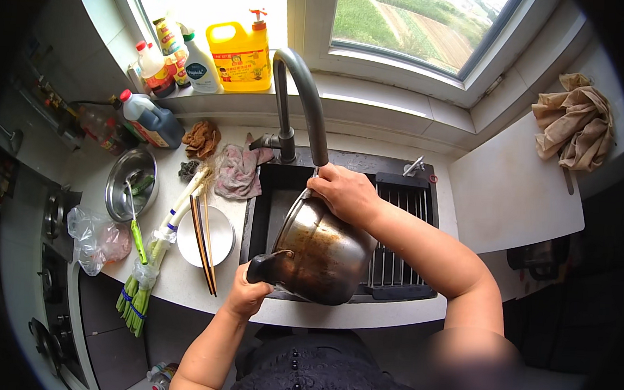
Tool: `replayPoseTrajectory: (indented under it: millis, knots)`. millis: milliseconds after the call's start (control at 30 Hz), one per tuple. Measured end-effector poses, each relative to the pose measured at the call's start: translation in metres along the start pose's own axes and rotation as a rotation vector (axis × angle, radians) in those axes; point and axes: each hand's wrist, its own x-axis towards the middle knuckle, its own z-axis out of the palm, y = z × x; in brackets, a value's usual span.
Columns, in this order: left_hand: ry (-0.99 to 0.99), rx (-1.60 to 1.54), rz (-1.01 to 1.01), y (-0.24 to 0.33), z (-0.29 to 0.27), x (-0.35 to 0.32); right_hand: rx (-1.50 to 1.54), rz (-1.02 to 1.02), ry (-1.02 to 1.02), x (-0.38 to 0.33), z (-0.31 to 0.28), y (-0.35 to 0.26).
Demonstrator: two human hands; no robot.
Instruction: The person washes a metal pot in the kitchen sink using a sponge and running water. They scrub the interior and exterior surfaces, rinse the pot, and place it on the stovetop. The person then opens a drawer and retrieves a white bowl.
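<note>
The dented round steel pot (323, 255) hung tilted over the black sink (263, 213). The left hand (247, 295) was closed around its black handle (262, 266) at the near edge. The right hand (344, 193) clasped the far rim beneath the grey curved faucet (306, 96), so the pot's long axis ran away from the person.

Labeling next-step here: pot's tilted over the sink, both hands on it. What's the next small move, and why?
Probably turn the pot a little under the faucet. The left hand grips its black handle, the right hand holds the rim right below the spout, and brown stains show on the steel side. No running water is visible, so this is a guess.
</note>
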Motion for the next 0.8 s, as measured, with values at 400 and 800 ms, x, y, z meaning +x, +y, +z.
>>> replayPoseTrajectory:
  millis: [400,800]
  knots:
    - [-0.002,0.022,-0.023,0.0,-0.002,0.002,-0.053,-0.102,0.03,0.007,0.004,-0.001]
    - [0.038,0.033,-0.094,-0.004,-0.001,0.016,0.019,-0.233,-0.16,0.015,-0.008,-0.035]
